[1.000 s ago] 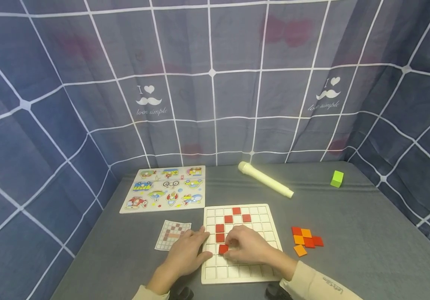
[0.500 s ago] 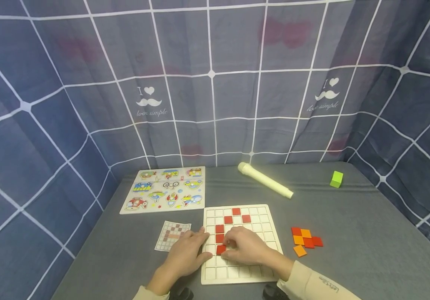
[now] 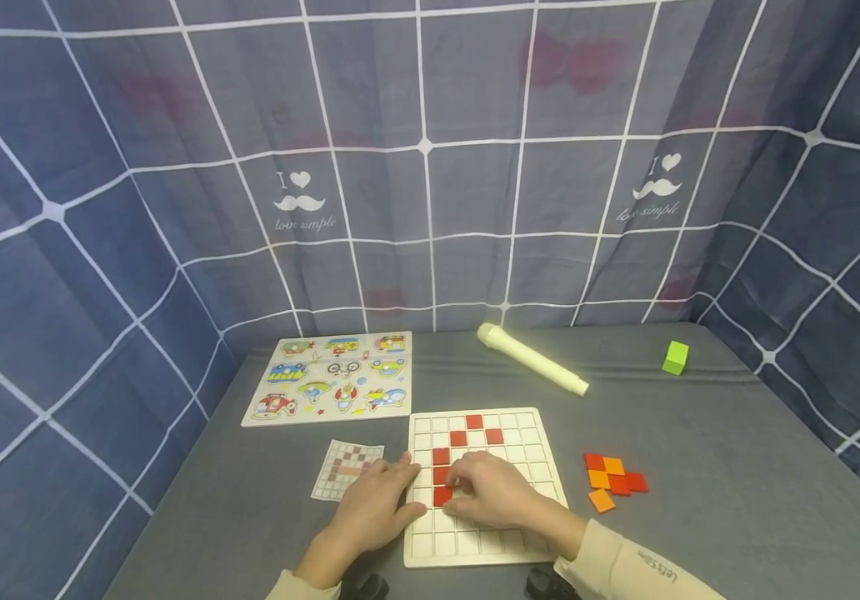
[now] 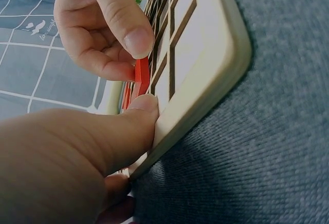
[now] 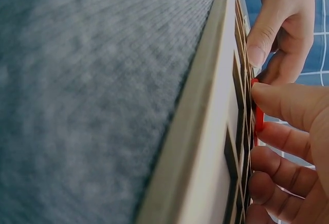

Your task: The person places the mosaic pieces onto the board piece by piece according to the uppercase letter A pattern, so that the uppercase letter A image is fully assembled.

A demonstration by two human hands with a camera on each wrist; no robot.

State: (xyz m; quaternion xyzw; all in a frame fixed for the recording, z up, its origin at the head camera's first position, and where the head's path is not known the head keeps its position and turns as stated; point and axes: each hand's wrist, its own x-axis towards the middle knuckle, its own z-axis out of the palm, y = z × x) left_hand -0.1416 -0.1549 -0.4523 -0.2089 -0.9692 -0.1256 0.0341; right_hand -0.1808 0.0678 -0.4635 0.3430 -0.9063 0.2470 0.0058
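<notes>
On the grey surface [image 3: 700, 467] the right hand [image 3: 493, 493] pinches a red tile [image 3: 442, 496] at the left columns of the grid board [image 3: 542, 467]. The left hand [image 3: 372, 510] rests at the board's left edge, fingers straight. The head view shows the tile lying almost flat among other red tiles. The left wrist view shows this tile [image 4: 142, 76] tilted on edge between thumb and finger, with the left thumb [image 4: 103, 136] pressed against the board's rim [image 4: 216, 70]. Loose tiles [image 3: 610, 479] lie right of the board, a pattern card [image 3: 346, 469] left.
</notes>
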